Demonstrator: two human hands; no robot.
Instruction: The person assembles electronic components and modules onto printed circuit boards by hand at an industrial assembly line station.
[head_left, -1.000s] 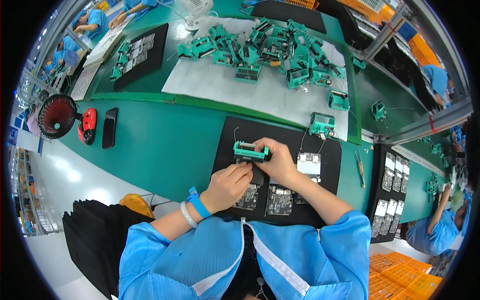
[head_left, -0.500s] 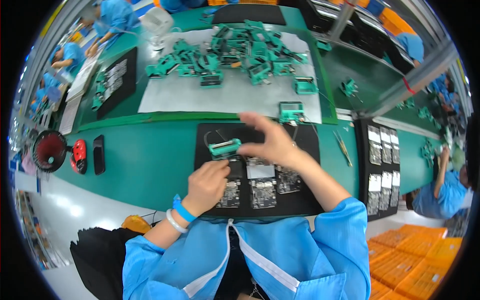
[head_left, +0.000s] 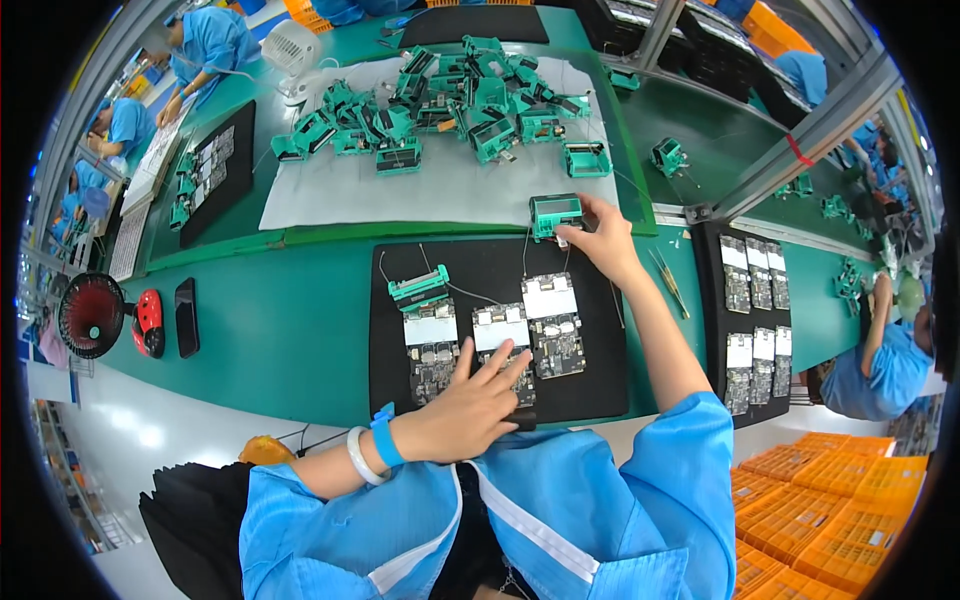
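3 circuit boards point(head_left: 500, 326), 1 green housing point(head_left: 555, 211) in right hand point(head_left: 608, 243)

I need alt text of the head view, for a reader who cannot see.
A person's right hand grasps a wired green housing, while the left hand lies over the middle one of three circuit boards on a black mat; more green housings lie heaped on a white sheet beyond.

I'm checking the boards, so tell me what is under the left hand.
The left hand lies over the middle circuit board on the black mat. The board's white section mostly shows; the hand hides much of the lower part, so that cannot be seen.
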